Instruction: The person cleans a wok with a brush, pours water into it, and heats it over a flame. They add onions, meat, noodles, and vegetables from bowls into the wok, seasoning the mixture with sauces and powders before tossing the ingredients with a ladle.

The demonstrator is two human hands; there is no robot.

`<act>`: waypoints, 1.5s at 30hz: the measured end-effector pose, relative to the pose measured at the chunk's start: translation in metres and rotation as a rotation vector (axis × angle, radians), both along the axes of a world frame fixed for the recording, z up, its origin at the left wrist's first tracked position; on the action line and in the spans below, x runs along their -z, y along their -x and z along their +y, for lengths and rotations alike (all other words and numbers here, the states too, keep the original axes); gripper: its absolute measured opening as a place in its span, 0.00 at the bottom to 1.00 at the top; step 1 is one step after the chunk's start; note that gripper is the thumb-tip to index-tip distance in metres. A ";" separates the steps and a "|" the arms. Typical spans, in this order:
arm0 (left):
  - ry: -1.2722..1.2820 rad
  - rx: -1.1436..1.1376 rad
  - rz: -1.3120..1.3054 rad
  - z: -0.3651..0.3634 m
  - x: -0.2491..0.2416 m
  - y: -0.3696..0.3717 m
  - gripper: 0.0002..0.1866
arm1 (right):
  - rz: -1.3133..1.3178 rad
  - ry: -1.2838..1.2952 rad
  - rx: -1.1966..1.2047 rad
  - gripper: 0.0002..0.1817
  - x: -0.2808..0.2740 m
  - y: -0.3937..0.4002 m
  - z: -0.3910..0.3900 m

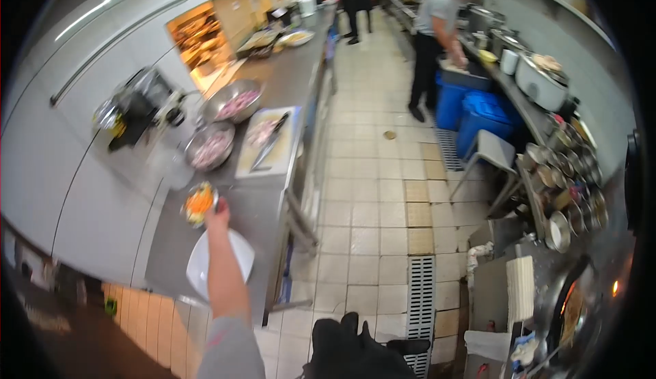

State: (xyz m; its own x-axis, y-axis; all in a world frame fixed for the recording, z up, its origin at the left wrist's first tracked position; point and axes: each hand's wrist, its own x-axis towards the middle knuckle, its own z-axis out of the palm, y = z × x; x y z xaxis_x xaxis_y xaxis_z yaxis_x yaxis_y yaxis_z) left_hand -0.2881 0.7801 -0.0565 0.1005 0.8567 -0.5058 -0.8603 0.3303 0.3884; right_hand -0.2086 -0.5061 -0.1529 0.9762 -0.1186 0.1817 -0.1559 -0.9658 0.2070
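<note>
Orange shredded food (pixel 199 202) is contained in a small bowl (pixel 185 210) standing toward the wall side of the metal counter (pixel 263 208). By the left hand (pixel 219 212) the bowl is met at its right-hand rim; the fingers appear to be bent closely around that edge, which seems to be pinched, though the exact finger placing is blurred. Whether the bowl is rested on the surface or slightly raised cannot be told.

The key relation is formed along the outstretched left forearm: the small bowl lies at its far end, just left of the fingers, while a larger white bowl (pixel 200 263) is set nearer the body, partly covered from view by that forearm. No long axis is offered by the small bowl, its outline being roughly round. The left hand is clearly the nearer one; the right hand is not shown, so its state cannot be told.

Beyond the small bowl, two steel bowls of pinkish pieces are lined up along the counter, beside a white cutting board (pixel 280 155) on which a knife (pixel 270 143) is laid diagonally. Across the aisle, a co-worker (pixel 434 22) is seen near blue bins (pixel 484 114).
</note>
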 end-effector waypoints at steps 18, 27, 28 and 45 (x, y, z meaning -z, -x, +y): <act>-0.385 -0.010 0.685 -0.056 -0.035 -0.012 0.09 | -0.258 -0.860 0.642 0.24 -0.029 -0.012 0.057; -0.785 0.926 0.592 -0.387 -0.099 -0.194 0.03 | -0.360 -1.447 0.741 0.23 -0.055 -0.005 0.102; -0.803 1.076 0.547 -0.434 -0.101 -0.221 0.03 | -0.362 -1.510 0.753 0.22 -0.048 -0.004 0.103; -2.220 1.888 0.086 -1.150 -0.145 -0.428 0.11 | -0.516 -1.570 0.729 0.13 -0.092 0.012 0.123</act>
State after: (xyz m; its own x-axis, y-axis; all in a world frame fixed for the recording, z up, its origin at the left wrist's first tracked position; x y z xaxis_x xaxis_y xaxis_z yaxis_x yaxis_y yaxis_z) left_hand 0.1400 -0.3695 0.0881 0.6685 -0.7383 0.0897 -0.4597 -0.3154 0.8302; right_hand -0.2206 -0.3828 -0.0610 0.5426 -0.7939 -0.2744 -0.3393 0.0917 -0.9362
